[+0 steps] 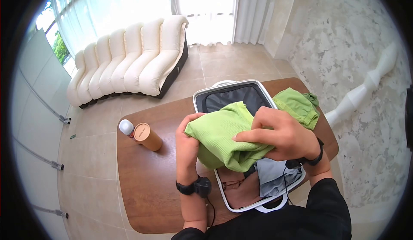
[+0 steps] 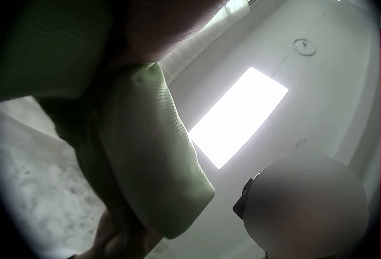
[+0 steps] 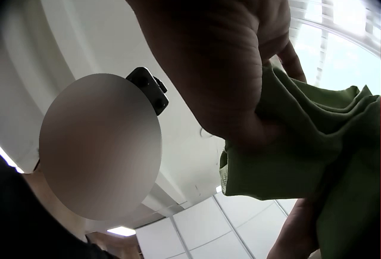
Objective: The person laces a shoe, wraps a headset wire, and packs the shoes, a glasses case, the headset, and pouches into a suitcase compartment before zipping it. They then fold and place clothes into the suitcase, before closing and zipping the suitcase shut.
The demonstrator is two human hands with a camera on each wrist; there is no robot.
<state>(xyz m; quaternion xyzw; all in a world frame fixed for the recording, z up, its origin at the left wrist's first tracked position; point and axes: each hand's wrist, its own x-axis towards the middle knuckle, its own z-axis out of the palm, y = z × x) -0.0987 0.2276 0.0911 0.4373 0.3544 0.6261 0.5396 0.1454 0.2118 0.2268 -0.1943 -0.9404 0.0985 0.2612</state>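
A lime-green ribbed garment point(image 1: 221, 139) is bunched and partly folded above an open white-rimmed suitcase point(image 1: 196, 100). At its left edge my left hand point(image 1: 188, 143) grips the cloth, fingers hidden behind it. My right hand point(image 1: 282, 132) pinches the right side, thumb lying over a fold. In the left wrist view the ribbed cloth point(image 2: 158, 152) hangs down from the hand; the right wrist view shows layered green folds point(image 3: 292, 164) in the right hand's hold. Below the garment, brownish-pink clothing point(image 1: 243, 193) and grey-blue clothing point(image 1: 275, 183) lie in the suitcase's near half.
Another green garment point(image 1: 297, 107) lies beside the suitcase at the right. On the wooden table point(image 1: 142, 188), a cardboard tube point(image 1: 151, 142) stands next to a white-capped bottle point(image 1: 126, 127) at the left. A cream sofa point(image 1: 124, 64) sits beyond the table.
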